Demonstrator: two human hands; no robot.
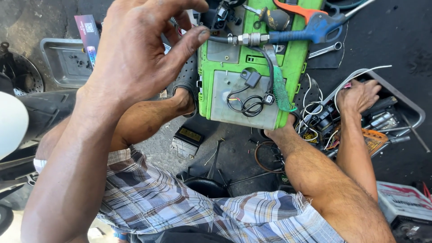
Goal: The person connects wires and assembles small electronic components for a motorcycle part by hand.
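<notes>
On an oil-dark workshop floor, a person in plaid shorts sits with a bright green plastic battery case (252, 67) propped between the legs. At far left, a grey metal tray (63, 63) lies on the ground beside a dark motorcycle wheel (20, 74). The left hand (135, 54) is raised close to the camera, fingers loosely curled and thumb extended toward the case's upper left corner; nothing is visibly gripped in it. Below, a small black battery block (185, 141) rests on the concrete between the knees. On the case's pale grey lid, a coiled black cable with a plug (249, 101) lies loose. Across the top of the case sits a blue air blow gun with an orange trigger (310, 24). At right, the right hand (357, 95) reaches into a metal tray of tangled wires and parts (405, 105), fingers bent down among white wires; whether they hold anything cannot be told.
</notes>
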